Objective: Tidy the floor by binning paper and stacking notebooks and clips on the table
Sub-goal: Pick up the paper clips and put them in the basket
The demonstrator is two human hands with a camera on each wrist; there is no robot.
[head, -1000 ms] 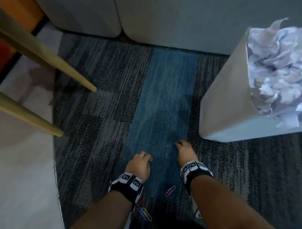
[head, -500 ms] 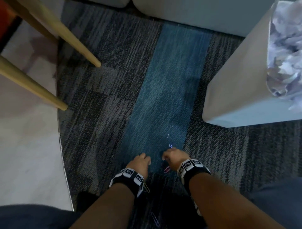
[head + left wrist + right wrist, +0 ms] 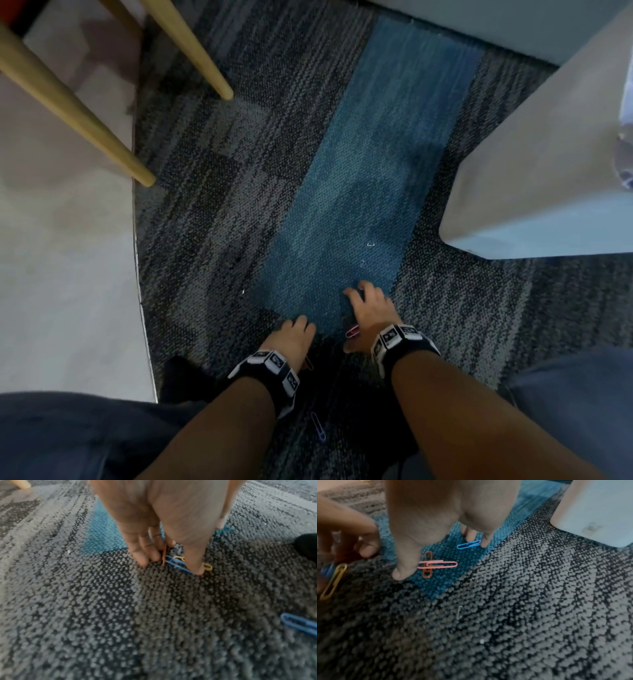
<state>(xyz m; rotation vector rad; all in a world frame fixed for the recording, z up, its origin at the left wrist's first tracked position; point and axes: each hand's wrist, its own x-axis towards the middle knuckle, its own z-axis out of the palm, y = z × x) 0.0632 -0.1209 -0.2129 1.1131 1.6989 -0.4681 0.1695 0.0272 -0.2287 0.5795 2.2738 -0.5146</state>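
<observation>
Coloured paper clips lie on the carpet. My left hand (image 3: pixel 291 337) (image 3: pixel 169 566) pinches a small bunch of clips (image 3: pixel 176 563), blue, yellow and orange, its fingertips down on the pile. My right hand (image 3: pixel 368 308) (image 3: pixel 443 555) is spread over the floor. One fingertip touches a blue clip (image 3: pixel 468 545), and the thumb rests beside a pink clip (image 3: pixel 438 564) (image 3: pixel 352 331) that lies across an orange clip (image 3: pixel 427 573). Another blue clip (image 3: pixel 318 428) (image 3: pixel 298 624) lies loose between my forearms. The bin (image 3: pixel 548 154) stands at the right with crumpled paper (image 3: pixel 627 171) just showing.
Two wooden legs (image 3: pixel 78 113) (image 3: pixel 191 51) slant down onto the carpet's left edge, where smooth pale floor begins. Small bent staples (image 3: pixel 370 244) lie on the blue carpet strip beyond my right hand. My knees frame the bottom corners. A grey sofa base runs along the top.
My right hand has pulled back toward me and spread its fingers over the pink and blue clips. The left hand has stayed low with its clips. The view has tipped down, so my knees show.
</observation>
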